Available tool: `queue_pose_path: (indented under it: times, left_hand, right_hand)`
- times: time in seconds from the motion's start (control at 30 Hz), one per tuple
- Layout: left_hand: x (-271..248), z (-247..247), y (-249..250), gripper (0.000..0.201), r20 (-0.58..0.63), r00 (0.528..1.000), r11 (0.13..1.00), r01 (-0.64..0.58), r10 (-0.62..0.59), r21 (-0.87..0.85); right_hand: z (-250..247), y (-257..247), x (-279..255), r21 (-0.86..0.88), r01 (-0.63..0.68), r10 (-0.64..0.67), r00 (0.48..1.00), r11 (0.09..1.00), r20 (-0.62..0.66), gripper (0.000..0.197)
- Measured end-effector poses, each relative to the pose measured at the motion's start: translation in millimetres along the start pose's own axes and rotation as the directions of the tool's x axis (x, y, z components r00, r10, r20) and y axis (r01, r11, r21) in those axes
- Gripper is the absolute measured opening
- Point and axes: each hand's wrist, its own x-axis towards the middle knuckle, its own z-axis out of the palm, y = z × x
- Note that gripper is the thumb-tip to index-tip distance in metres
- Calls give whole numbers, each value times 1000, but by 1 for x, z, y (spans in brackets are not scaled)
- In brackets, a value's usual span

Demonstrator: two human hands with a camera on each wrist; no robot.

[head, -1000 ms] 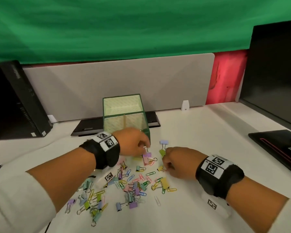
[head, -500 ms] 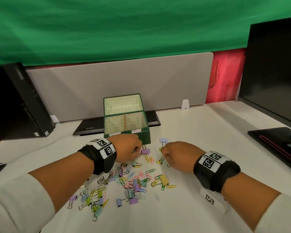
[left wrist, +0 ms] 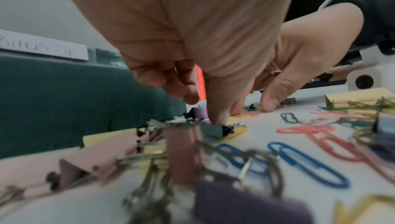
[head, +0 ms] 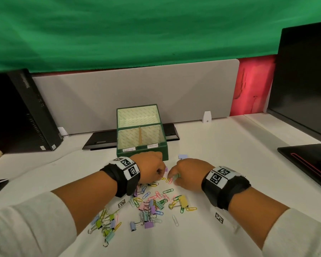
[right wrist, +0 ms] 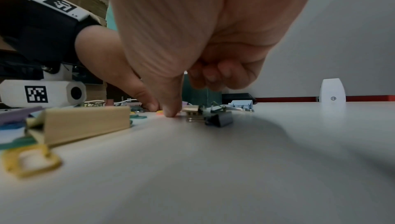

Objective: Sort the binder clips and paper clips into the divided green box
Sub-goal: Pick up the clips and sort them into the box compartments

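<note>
While both hands work the clip pile (head: 152, 204) at the desk's near edge, green box (head: 141, 135) behind, left hand (head: 152, 169) and right hand (head: 191, 174) fingertip-press clips; hold unclear. Risk: tangled clips lifting together, missorting.

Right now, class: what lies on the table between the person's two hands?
In the head view, a few paper clips, yellow and pink, lie on the white table between the left hand and the right hand; the fingertips nearly meet over them.
</note>
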Motion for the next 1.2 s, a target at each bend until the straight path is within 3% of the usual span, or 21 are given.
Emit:
queue_pose_path:
  times: [0.13, 0.27, 0.33, 0.4, 0.53, 0.63, 0.73, 0.8, 0.87, 0.93, 1.0, 1.03, 1.13, 1.2]
  left_hand:
    - [-5, 8, -7, 12, -19, 999, 1000, -28, 28, 1]
    - [-9, 8, -14, 10, -69, 998, 989, -8, -3, -147]
    - [-9, 6, -13, 16, -20, 1000, 988, 12, -16, -152]
    - [-7, 4, -7, 20, 23, 1000, 995, 9, -7, -99]
    - [-3, 5, 11, 19, -14, 998, 994, -51, 53, 96]
    - [-4, 6, 16, 18, -11, 999, 988, -43, 45, 146]
    - [-8, 3, 11, 24, -18, 1000, 999, 15, -14, 36]
    - [-12, -3, 4, 15, -71, 990, 979, 106, -120, -176]
    - [-18, -8, -5, 3, -104, 951, 844, 204, -291, -496]
    - [-26, -7, -16, 7, -19, 921, 543, 213, -389, -813]
    - [-34, -7, -25, 18, 91, 917, 253, 202, -389, -946]
    - [-37, -6, -27, 26, 124, 916, 172, 202, -382, -964]
    - [-44, -4, -27, 41, 171, 904, 20, 194, -392, -981]
    - [-46, -1, -23, 41, 198, 901, -1, 214, -385, -977]
  right_hand:
    - [-1, -2, 3, -10, 15, -15, 999, 1000, -47, 30]
    - [-2, -5, 5, 40, 31, -30, 999, 999, -16, 26]
    - [-2, -5, 7, 36, 32, -32, 999, 999, -3, 20]
    - [0, -5, 8, 23, 13, -14, 1000, 1000, 20, 15]
    - [3, -6, 6, -46, -32, 34, 998, 998, 48, 19]
    - [1, -8, 3, -49, -38, 40, 998, 998, 46, 20]
    - [-5, -11, -2, 6, -26, 26, 1000, 1000, 3, 10]
    - [-8, -12, -4, 58, -29, 32, 999, 998, -43, 8]
    - [-10, -14, -6, 99, -42, 47, 997, 994, -54, 8]
    - [-9, -13, -6, 91, -58, 62, 997, 994, -37, 9]
    - [-7, -12, -6, 83, -59, 62, 997, 995, -35, 7]
    - [-7, -12, -6, 88, -57, 60, 998, 995, -37, 2]
    - [-8, -13, -5, 77, -61, 60, 998, 995, 18, 19]
    - [-10, -15, -5, 70, -70, 66, 996, 995, 59, 20]
